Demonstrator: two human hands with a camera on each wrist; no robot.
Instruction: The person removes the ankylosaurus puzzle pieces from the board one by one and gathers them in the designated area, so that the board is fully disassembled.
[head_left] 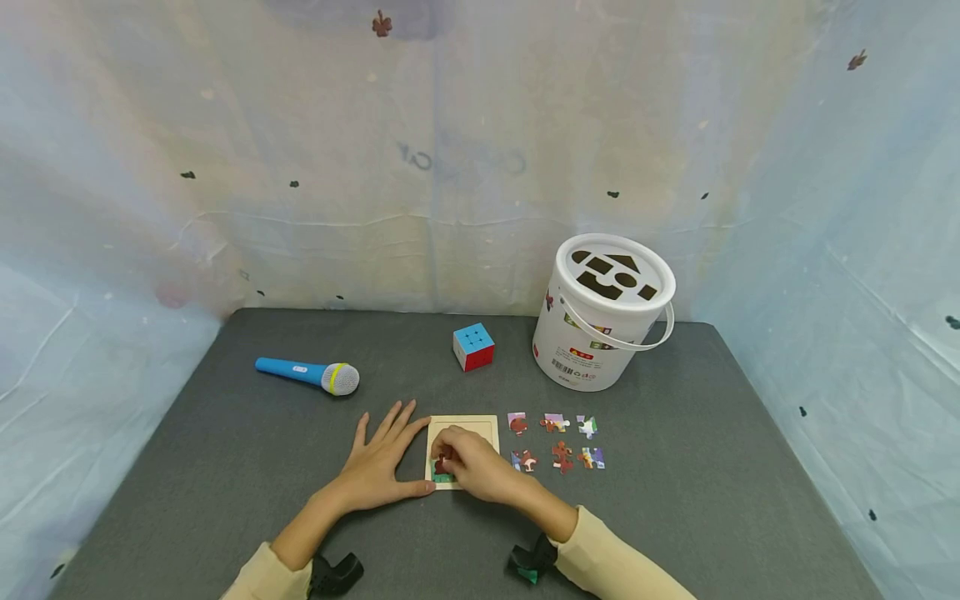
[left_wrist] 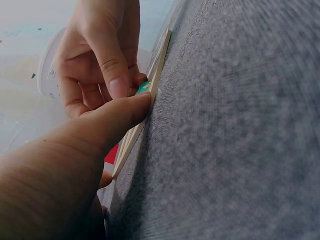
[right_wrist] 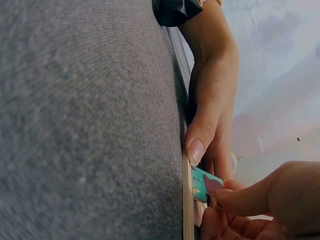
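We see the left hand (head_left: 378, 468) spread wide, its back turned up and its fingers fanned out toward the far side of the table (head_left: 697, 500). Its thumb bears on the near left corner of a shallow tray (head_left: 465, 419), while the index fingertip reaches the far left corner. From the right, the right hand (head_left: 480, 467) leans in over the tray, fingers curled, thumb and fingertips pinching a puzzle piece (right_wrist: 202, 184) at the near left corner. The wrist views show us that piece tilted against the rim; we cannot tell whether it touches the tray's floor. Both forearms come from the near side in cream sleeves (head_left: 626, 558).

The tray is square and looks like pale, smooth wood with a raised border. The held piece is thin and flat-faced, printed in green and dark reddish brown. Just right of the tray we find six loose pieces (head_left: 562, 457) in two rows of three, glossy and knobbed. The table is covered in grey, woven-looking cloth. Beyond the tray sits a cube (head_left: 473, 347) with a gridded blue top; far right stands a white, round bucket (head_left: 581, 354) with shaped cutouts in its lid, and far left lies a blue microphone (head_left: 292, 369) with a rounded mesh head.
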